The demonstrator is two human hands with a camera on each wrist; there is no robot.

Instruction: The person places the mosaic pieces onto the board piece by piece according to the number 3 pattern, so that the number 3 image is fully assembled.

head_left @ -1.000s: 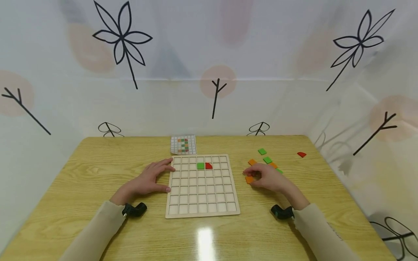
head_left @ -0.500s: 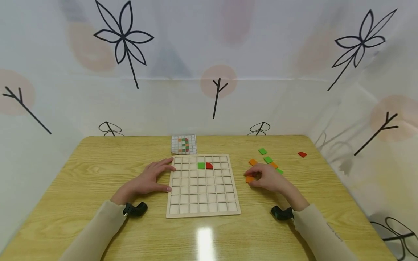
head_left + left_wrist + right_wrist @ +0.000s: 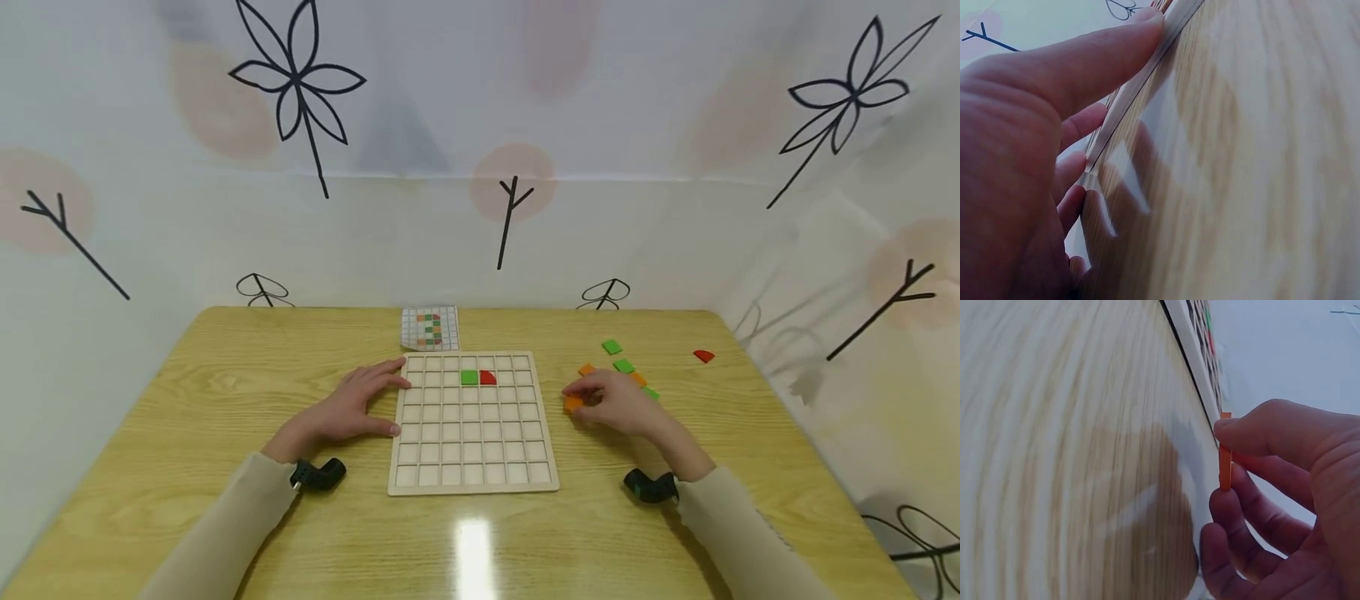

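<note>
A wooden grid board (image 3: 472, 479) lies on the table. A green square tile (image 3: 469, 377) and a red quarter-circle tile (image 3: 488, 378) sit side by side in its second row. My left hand (image 3: 352, 407) rests at the board's left edge, thumb and fingertips touching the rim; in the left wrist view the thumb (image 3: 1104, 62) lies along that edge. Right of the board, my right hand (image 3: 618, 404) pinches an orange square tile (image 3: 573, 403). The right wrist view shows the orange tile (image 3: 1225, 467) edge-on between thumb and fingers, above the table.
Beyond the right hand lie loose tiles: green ones (image 3: 612, 347), orange ones (image 3: 586, 369) and a red quarter-circle (image 3: 703, 356) farther right. A paper pattern card (image 3: 430, 328) lies behind the board. A patterned cloth (image 3: 480, 242) hangs at the table's back.
The right hand has taken hold of the orange tile and raised it slightly from the table. The left hand stays on the board's edge. The head view has shifted a little.
</note>
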